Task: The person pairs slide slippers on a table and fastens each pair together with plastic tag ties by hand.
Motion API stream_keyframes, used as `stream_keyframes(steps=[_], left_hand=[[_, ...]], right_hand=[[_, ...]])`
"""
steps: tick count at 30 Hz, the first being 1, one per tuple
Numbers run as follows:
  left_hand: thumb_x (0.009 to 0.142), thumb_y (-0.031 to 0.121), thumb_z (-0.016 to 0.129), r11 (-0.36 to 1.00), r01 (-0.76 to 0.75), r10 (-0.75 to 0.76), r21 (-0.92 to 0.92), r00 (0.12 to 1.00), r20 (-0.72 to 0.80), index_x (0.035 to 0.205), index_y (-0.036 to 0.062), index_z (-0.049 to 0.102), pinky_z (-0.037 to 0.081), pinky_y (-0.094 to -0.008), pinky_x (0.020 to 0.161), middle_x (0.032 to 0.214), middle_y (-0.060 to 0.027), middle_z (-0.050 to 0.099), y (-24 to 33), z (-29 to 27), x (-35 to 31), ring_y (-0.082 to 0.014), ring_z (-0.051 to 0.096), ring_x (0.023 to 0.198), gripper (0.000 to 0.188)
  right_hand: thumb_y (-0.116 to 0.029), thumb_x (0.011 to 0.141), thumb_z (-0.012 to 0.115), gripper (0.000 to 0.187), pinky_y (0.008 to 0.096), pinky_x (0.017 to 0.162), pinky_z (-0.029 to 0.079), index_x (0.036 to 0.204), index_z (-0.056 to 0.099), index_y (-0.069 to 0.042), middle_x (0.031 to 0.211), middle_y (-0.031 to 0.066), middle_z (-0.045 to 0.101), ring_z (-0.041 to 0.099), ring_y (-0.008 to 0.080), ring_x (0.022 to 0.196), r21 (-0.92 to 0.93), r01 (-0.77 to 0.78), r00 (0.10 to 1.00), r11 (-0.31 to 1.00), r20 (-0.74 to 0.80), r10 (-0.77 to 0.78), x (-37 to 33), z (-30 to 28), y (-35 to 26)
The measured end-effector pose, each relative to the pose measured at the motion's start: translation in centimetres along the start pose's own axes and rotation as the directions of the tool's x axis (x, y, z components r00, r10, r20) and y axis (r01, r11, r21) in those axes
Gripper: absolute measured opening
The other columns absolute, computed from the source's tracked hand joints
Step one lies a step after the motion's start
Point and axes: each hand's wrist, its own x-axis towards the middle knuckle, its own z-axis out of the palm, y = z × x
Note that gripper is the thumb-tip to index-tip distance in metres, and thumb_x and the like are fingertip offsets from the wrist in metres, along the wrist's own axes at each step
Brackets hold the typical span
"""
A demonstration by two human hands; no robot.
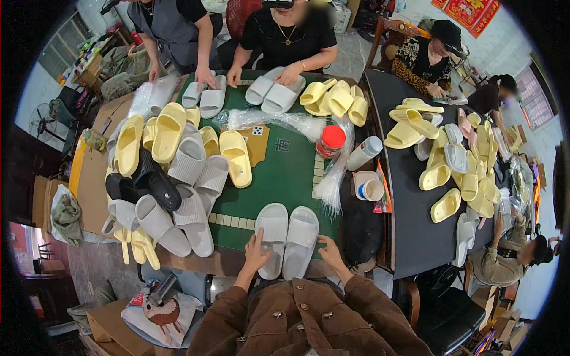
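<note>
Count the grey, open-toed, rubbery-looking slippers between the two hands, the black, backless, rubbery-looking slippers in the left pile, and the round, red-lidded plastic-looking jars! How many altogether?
Grey slippers between the left hand and right hand: 2
Black slippers: 2
Red-lidded jar: 1
Total: 5

Left hand [255, 256]: loosely open — index finger [259, 236] stretched forward, thumb [266, 257] out to the right
Right hand [332, 254]: also pretty relaxed and open, fingers [324, 241] a bit bent, tips aimed forward and inward
Spacing: hands about level with each other, clearly apart
Wrists [242, 280]: both bare
Left arm [222, 311]: brown sleeve, slanting forward and inward
Right arm [380, 305]: basically the mirror image — brown sleeve, elbow out, forearm angled in to the left
</note>
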Motion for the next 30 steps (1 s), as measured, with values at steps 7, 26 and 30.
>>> stream_keyframes(steps=[7,26,30], left_hand=[[0.091,0.02,0.046,0.827,0.114,-0.051,-0.55,0.99,0.129,0.108,0.0032,0.058,0.04,-0.0327,0.087,0.098,-0.0114,0.061,9.6,-5.3,-0.3,-0.0205,0.055,0.094,0.027],[0.09,0.012,0.05,-0.015,0.242,-0.137,-0.97,0.961,0.242,0.109,0.0002,0.051,0.047,-0.0328,0.083,0.088,-0.0071,0.058,11.9,-9.4,-3.4,-0.0176,0.058,0.086,0.022],[0.093,0.014,0.042,0.177,0.202,-0.285,-0.963,0.947,0.146,0.112,0.0003,0.05,0.048,-0.0299,0.078,0.087,-0.0056,0.058,10.6,-10.9,-2.6,-0.0138,0.057,0.08,0.025]], right_hand=[[0.004,0.087,0.039,0.018,0.0239,0.064,0.044,0.089,0.057,0.003,0.095,0.0103,0.056,0.055,0.0124,0.07,0.121,0.548,0.812,0.828,-0.315,-0.492,-3.2,-2.0,-11.0],[0.0,0.088,0.044,0.03,0.027,0.077,0.045,0.115,0.056,-0.007,0.094,0.0086,0.064,0.06,0.0167,0.087,0.221,0.435,0.778,0.873,0.395,-0.488,-13.8,0.6,-13.5],[0.0,0.089,0.041,0.031,0.0273,0.079,0.045,0.118,0.053,-0.006,0.092,0.0086,0.064,0.058,0.0138,0.086,0.288,0.294,0.895,0.911,0.251,-0.368,-13.5,0.2,-11.4]])
